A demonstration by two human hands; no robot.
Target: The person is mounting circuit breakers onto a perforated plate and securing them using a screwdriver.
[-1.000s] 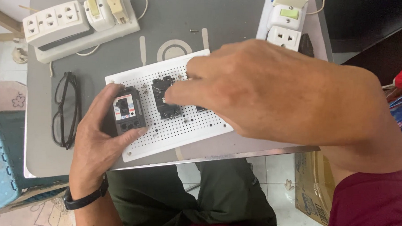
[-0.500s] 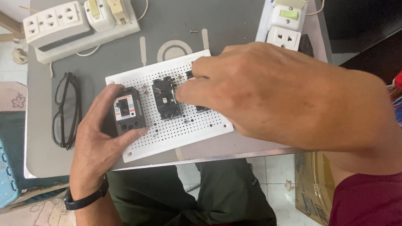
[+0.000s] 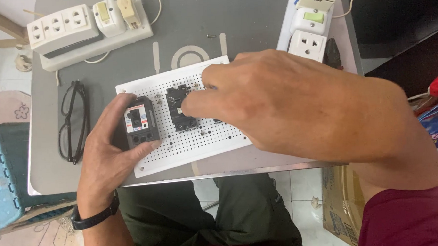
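Setting: a small grey bench [image 3: 254,24] over a tiled floor, seen from above; the person's knees in dark trousers show under its near edge.
Near, 7 o'clock: left hand [image 3: 103,156], a black band at the wrist, thumb and fingers closed around a black circuit breaker [image 3: 140,122] with a pale label, holding it on the left end of the board.
Centre: white perforated board [image 3: 191,148] lying flat on the bench, slightly skewed, most of its holes bare.
Centre, 3 o'clock: right hand [image 3: 296,105] reaches across the board, fingertips pressed on a second black breaker [image 3: 179,110] standing just right of the first; whether they pinch it or only push cannot be told, since the hand hides its right side.
Progress, as a judgement: both breakers are set on the board side by side but each is under a hand, so they look placed rather than fixed; no wires are on the board.
9 o'clock: black-framed glasses [image 3: 73,121], folded flat on the bench.
Far, 11 o'clock: white socket strip [image 3: 63,27] with a switch block [image 3: 109,16] on a white base.
Far, 1 o'clock: white socket and switch unit [image 3: 309,35] with a green rocker; a small loose screw [image 3: 211,35] near the centre.
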